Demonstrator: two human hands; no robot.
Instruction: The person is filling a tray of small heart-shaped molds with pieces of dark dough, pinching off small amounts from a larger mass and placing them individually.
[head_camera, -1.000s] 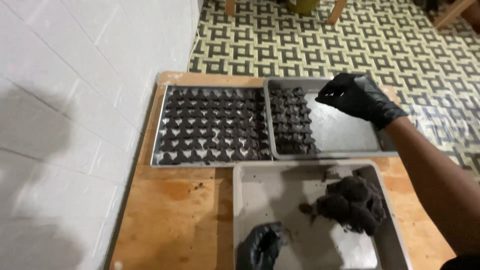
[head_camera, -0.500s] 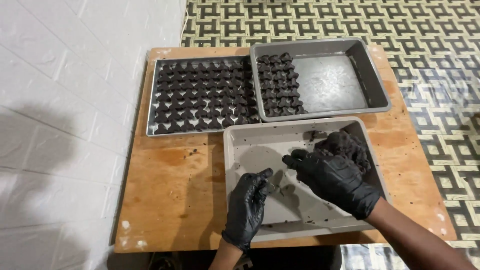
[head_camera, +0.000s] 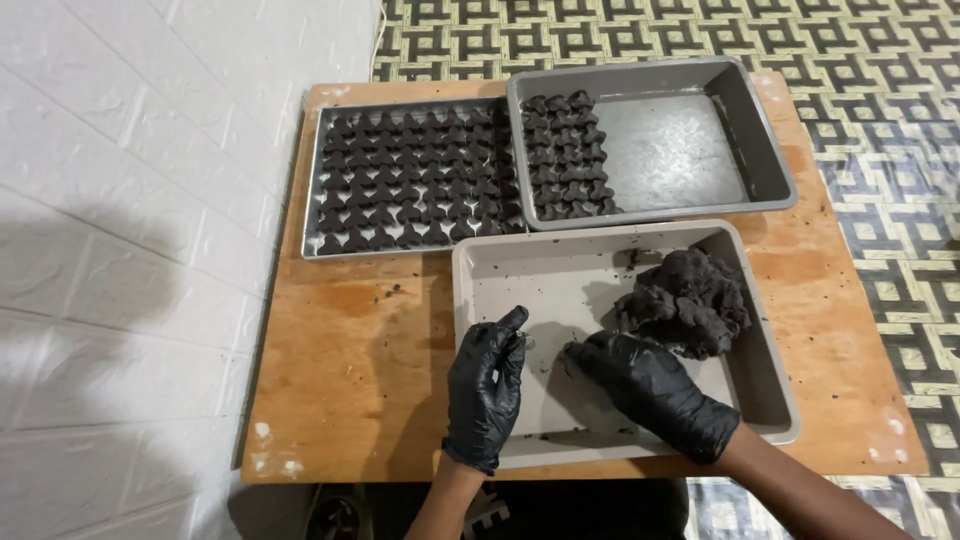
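Both your gloved hands are down inside the near pale tray (head_camera: 470, 300). Your left hand (head_camera: 485, 390) rests on the tray's left rim, its fingers (head_camera: 510, 322) curled loosely together with the index tip raised; whether they pinch anything small, I cannot tell. Your right hand (head_camera: 655, 392) lies flat over the tray floor, fingers (head_camera: 590, 352) pressed together and pointing left, and nothing shows in their grip. The dark dough lump (head_camera: 685, 300) sits just beyond and to the right of those right fingers, close to touching the knuckles.

To work this step well, I'd judge you should pull from the near edge of the lump, where it is already ragged, instead of digging into the middle. Take a portion matching the shaped pieces (head_camera: 410, 180) that fill the flat tray (head_camera: 312, 200) far ahead of your left fingers. Keep the left fingers steadying the rim so the tray does not slide on the tabletop (head_camera: 340, 370).

The deep grey tray (head_camera: 770, 150), well ahead of your right fingers, holds a few columns of pieces (head_camera: 567, 155) on its left side and shows bare floor to the right. Crumbs lie scattered between your fingers; sweep them back into the lump.
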